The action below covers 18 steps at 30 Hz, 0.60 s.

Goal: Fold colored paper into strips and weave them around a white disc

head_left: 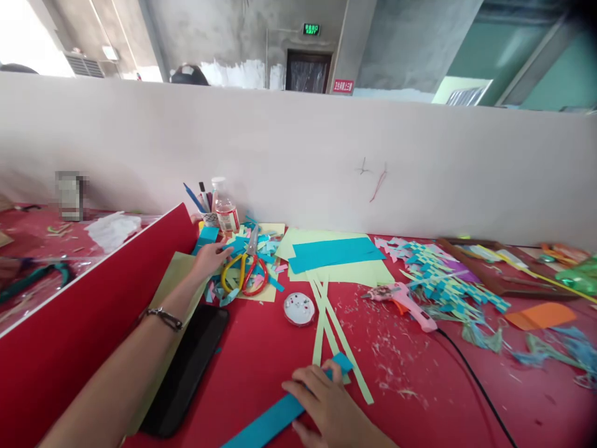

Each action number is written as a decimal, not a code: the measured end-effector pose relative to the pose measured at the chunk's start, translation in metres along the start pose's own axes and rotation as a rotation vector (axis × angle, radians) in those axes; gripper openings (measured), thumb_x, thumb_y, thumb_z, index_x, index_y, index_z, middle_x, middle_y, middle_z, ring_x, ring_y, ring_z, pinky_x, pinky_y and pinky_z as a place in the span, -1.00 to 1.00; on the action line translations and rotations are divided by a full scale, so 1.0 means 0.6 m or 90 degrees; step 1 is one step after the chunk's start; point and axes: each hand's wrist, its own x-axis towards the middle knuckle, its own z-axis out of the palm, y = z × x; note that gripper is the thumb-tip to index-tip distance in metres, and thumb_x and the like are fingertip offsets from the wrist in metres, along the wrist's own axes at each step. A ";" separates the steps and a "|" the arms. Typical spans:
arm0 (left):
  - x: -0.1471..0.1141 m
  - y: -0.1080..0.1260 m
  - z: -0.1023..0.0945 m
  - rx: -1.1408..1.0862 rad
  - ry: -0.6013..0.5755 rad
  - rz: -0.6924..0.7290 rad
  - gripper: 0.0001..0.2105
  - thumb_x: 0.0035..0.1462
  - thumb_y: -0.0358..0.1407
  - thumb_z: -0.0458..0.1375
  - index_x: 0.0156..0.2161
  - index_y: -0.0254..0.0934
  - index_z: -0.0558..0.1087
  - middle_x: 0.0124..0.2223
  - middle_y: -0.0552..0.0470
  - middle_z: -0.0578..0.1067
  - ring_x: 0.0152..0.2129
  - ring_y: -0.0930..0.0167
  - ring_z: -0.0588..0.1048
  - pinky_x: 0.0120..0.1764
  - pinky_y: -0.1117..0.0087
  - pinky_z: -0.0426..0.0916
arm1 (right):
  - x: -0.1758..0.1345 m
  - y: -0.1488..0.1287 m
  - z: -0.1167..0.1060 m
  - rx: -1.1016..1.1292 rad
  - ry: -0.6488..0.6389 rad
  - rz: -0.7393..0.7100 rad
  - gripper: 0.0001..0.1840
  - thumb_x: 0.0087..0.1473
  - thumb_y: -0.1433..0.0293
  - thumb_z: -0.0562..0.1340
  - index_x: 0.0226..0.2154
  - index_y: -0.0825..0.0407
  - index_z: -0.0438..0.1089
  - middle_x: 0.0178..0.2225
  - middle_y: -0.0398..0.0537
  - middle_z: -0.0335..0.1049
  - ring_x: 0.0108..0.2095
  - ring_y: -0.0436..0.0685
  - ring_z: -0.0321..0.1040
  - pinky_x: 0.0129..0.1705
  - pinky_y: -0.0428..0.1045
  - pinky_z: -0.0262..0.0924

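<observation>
My right hand (324,398) grips a blue paper strip (268,423) low in the view, with its fingers curled over the strip. The strip's far end crosses thin pale green paper strips (333,330). My left hand (209,258) reaches to the edge of a heap of paper scraps (268,246), its fingers apart and partly blurred. Beside it lie scissors (245,274) with yellow and red handles, blades pointing away. Flat blue paper (333,254) rests on pale green sheets (345,274) beyond the strips.
A black phone (186,373) lies under my left forearm. A round white lid (299,309) sits mid-table. At right are a corded pink glue gun (410,305), woven paper pieces (448,280) and a brown tray (504,274). A bottle (226,208) and pen cup (209,219) stand behind.
</observation>
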 end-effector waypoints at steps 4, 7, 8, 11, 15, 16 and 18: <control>0.011 0.002 0.009 0.044 0.056 0.025 -0.59 -0.06 -0.02 -0.03 -0.27 -0.32 0.40 -0.37 0.01 0.43 -0.39 0.35 0.38 -0.32 0.43 0.23 | 0.002 0.004 0.017 -0.041 0.125 -0.045 -0.77 0.03 0.25 0.08 -0.26 -0.02 0.29 -0.37 -0.16 0.36 -0.35 0.01 0.25 -0.12 0.00 -0.02; -0.003 0.028 0.009 0.077 0.122 0.067 -0.61 -0.03 -0.09 -0.01 -0.17 -0.32 0.34 -0.25 -0.06 0.36 -0.24 0.31 0.32 -0.16 0.34 0.19 | 0.006 0.002 0.012 -0.067 0.180 -0.062 -0.75 0.13 0.36 -0.04 -0.35 0.02 0.32 -0.44 -0.18 0.36 -0.40 -0.04 0.25 -0.05 -0.02 -0.09; -0.014 0.043 0.007 0.087 0.137 0.104 -0.64 -0.02 -0.12 0.00 -0.17 -0.32 0.34 -0.23 -0.08 0.34 -0.23 0.31 0.31 -0.14 0.31 0.19 | 0.008 0.002 0.009 -0.074 0.190 -0.060 -0.69 0.15 0.40 -0.10 -0.36 0.03 0.33 -0.46 -0.18 0.36 -0.41 -0.06 0.25 -0.02 -0.02 -0.12; -0.070 0.107 -0.008 0.057 0.029 0.214 -0.73 0.06 -0.16 -0.07 -0.28 -0.28 0.36 -0.28 -0.04 0.36 -0.26 0.34 0.33 -0.15 0.32 0.21 | 0.011 0.001 -0.003 -0.081 0.208 -0.037 -0.60 0.18 0.46 -0.17 -0.38 0.04 0.34 -0.50 -0.19 0.35 -0.44 -0.08 0.25 0.04 0.03 -0.26; -0.190 0.198 -0.019 -0.097 -0.308 0.242 -0.75 0.10 -0.16 -0.11 -0.22 -0.16 0.35 -0.24 0.05 0.43 -0.30 0.40 0.39 -0.22 0.39 0.29 | 0.012 -0.004 -0.017 -0.067 0.244 -0.012 -0.64 0.17 0.45 -0.11 -0.38 -0.02 0.36 -0.42 -0.23 0.39 -0.34 -0.10 0.27 0.08 0.04 -0.43; -0.222 0.212 -0.017 -0.128 -0.375 0.243 -0.74 0.09 -0.15 -0.10 -0.16 -0.10 0.33 -0.20 0.07 0.43 -0.27 0.39 0.39 -0.20 0.39 0.30 | 0.011 -0.007 -0.021 -0.069 0.262 -0.011 -0.65 0.17 0.45 -0.10 -0.37 -0.04 0.37 -0.39 -0.23 0.40 -0.31 -0.09 0.26 0.08 0.03 -0.44; -0.278 0.226 -0.004 -0.173 -0.469 0.229 -0.64 -0.02 -0.11 0.04 -0.06 0.06 0.23 -0.13 0.11 0.41 -0.23 0.36 0.40 -0.18 0.37 0.33 | 0.010 -0.015 -0.030 -0.085 0.297 -0.011 -0.64 0.17 0.42 -0.09 -0.36 -0.08 0.39 -0.33 -0.23 0.41 -0.27 -0.06 0.24 0.08 0.04 -0.40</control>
